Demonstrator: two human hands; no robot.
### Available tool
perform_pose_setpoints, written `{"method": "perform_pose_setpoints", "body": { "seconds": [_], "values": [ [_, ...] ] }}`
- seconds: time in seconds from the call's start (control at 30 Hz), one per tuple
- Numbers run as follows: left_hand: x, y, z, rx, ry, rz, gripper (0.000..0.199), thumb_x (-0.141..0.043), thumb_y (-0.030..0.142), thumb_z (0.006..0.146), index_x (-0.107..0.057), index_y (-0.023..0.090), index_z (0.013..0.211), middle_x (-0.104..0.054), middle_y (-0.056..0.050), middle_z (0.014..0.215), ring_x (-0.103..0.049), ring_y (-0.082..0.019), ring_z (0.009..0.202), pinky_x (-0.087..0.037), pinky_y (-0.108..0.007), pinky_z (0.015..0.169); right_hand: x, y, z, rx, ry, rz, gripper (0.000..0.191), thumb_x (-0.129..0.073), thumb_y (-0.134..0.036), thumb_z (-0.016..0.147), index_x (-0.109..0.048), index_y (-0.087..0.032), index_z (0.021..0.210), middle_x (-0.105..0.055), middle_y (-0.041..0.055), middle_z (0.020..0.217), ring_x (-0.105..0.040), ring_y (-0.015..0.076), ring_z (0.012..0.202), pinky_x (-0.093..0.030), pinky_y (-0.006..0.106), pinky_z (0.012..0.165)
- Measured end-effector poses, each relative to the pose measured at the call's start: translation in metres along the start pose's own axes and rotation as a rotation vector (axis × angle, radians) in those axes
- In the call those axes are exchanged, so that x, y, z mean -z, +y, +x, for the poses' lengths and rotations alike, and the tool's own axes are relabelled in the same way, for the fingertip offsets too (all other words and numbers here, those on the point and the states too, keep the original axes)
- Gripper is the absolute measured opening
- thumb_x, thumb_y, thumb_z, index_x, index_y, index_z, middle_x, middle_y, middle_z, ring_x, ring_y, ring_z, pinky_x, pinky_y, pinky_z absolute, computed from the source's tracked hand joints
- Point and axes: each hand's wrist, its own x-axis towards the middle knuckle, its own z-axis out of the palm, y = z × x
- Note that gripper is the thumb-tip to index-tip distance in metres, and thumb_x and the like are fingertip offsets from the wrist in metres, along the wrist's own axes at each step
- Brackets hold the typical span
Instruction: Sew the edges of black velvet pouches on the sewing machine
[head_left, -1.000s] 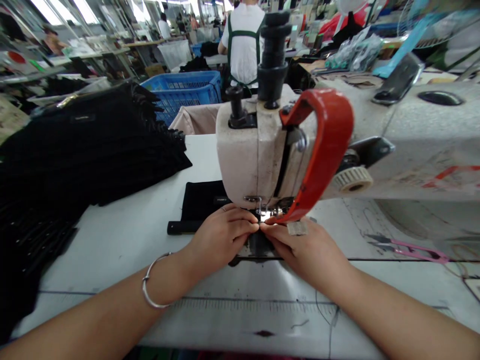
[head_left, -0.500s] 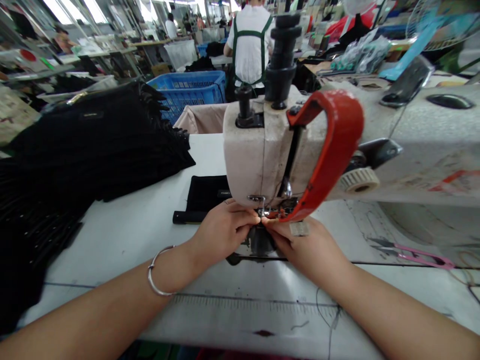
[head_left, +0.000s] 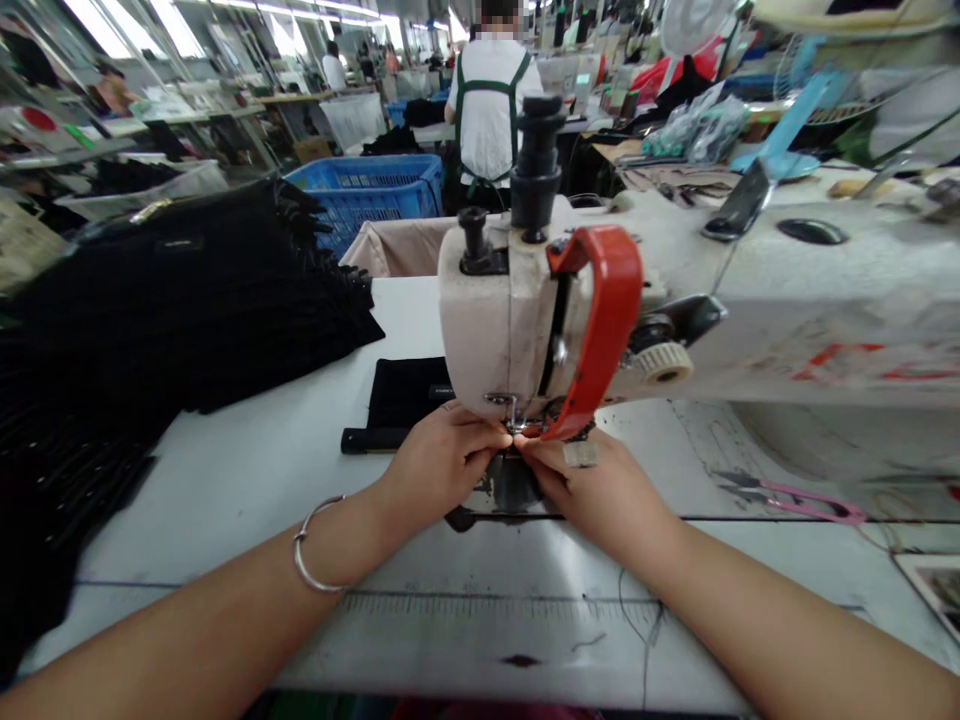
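A black fabric piece (head_left: 405,388) with a small label and a folded front strip lies under the sewing machine head (head_left: 480,320). My left hand (head_left: 439,455), with a silver bangle at the wrist, rests over its near right part, thumb and fingertips pinched at the needle. From the other side, my right hand (head_left: 600,480) reaches under the red guard (head_left: 615,320), its fingertips closed and meeting the left ones at the presser foot (head_left: 514,425). The edge between the fingertips is mostly hidden by the fingers and the machine.
Black fabric pieces (head_left: 195,290) are piled at the left. Pink-handled thread snips (head_left: 810,503) lie on the right of the table. Behind stand a blue crate (head_left: 367,190) and a beige cloth-lined bin (head_left: 405,247). A person (head_left: 491,110) works further back. Loose thread lies near the ruler markings (head_left: 495,605).
The view has shifted slightly, so the machine appears smaller and further left. Both hands keep their pinch at the needle, with no clear movement of the fabric.
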Motion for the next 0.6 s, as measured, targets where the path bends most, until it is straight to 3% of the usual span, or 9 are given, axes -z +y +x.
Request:
{"method": "perform_pose_setpoints", "body": {
  "seconds": [0.33, 0.6],
  "values": [
    [0.000, -0.011, -0.005, 0.022, -0.020, 0.077, 0.025, -0.054, 0.021, 0.086, -0.077, 0.027, 0.093, -0.077, -0.002, 0.094, -0.072, -0.024, 0.085, -0.060, -0.037, 0.076, -0.004, -0.005, 0.005, -0.037, -0.031, -0.070, 0.016, -0.054, -0.020, 0.092, -0.069, -0.021, 0.095, -0.067, 0.0059, 0.099, -0.059, 0.0189, 0.089, -0.048, 0.028, 0.077],
    [-0.003, -0.015, -0.011, 0.052, 0.008, 0.060, 0.022, -0.055, 0.030, 0.088, -0.077, 0.027, 0.089, -0.076, -0.003, 0.096, -0.071, -0.023, 0.086, -0.060, -0.038, 0.082, -0.011, -0.003, 0.003, -0.038, -0.042, -0.080, 0.020, -0.048, -0.024, 0.096, -0.068, -0.022, 0.098, -0.066, 0.0036, 0.100, -0.058, 0.0178, 0.091, -0.045, 0.027, 0.079]
  ]
}}
